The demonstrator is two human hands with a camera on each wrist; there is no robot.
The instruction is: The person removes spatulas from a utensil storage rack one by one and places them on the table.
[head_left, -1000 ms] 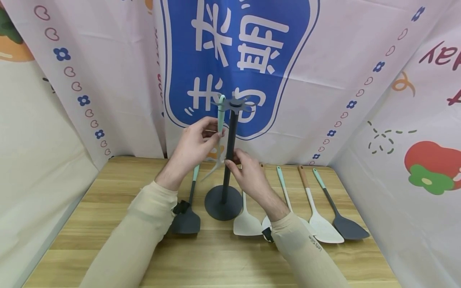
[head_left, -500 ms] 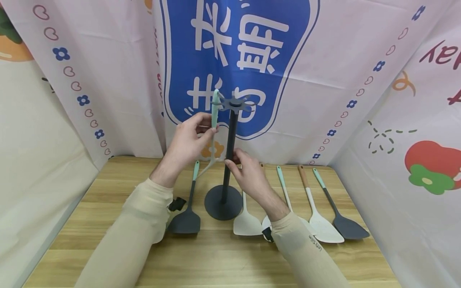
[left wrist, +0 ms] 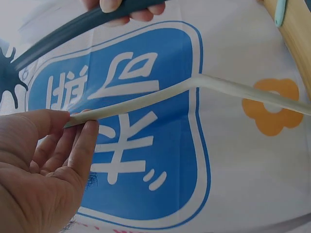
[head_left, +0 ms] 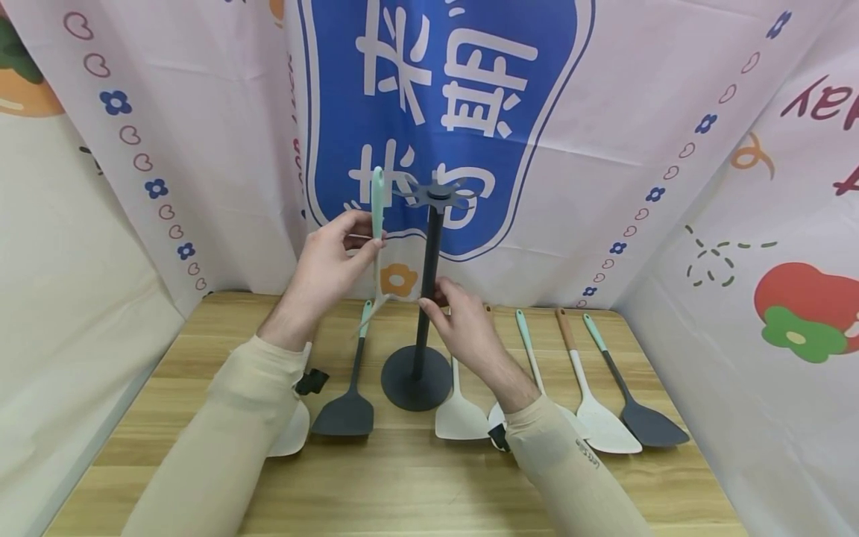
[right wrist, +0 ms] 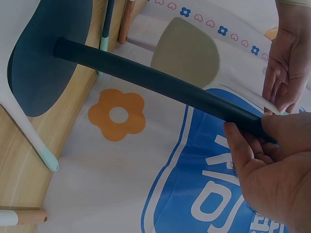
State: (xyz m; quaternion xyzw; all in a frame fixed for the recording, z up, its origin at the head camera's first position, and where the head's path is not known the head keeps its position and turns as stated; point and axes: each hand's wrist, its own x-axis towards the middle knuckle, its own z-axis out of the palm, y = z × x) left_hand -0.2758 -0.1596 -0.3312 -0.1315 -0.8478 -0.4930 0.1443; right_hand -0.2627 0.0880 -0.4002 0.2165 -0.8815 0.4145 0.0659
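My left hand [head_left: 335, 250] pinches a spatula [head_left: 378, 205] with a mint handle and cream shaft, held upright in the air left of the black utensil stand [head_left: 429, 261]. In the head view its blade shows nearly edge-on; the right wrist view shows a rounded beige blade [right wrist: 187, 53]. The spatula's top stands apart from the hooked rack [head_left: 439, 194] on the stand. My right hand [head_left: 463, 321] grips the stand's pole [right wrist: 155, 85] around mid-height. The round base [head_left: 416, 380] sits on the table. No utensil hangs from the hooks.
On the wooden table [head_left: 416, 492], a dark spatula [head_left: 345, 414] and a partly hidden white one [head_left: 293, 432] lie to the left. Several more lie to the right, including a cream spatula [head_left: 459, 414] and a dark one [head_left: 651, 425]. A printed cloth [head_left: 637, 201] hangs behind.
My left hand has moved the spatula leftward, away from the hooked rack. The right hand and stand have stayed put. The white spatula on the left has come into view.
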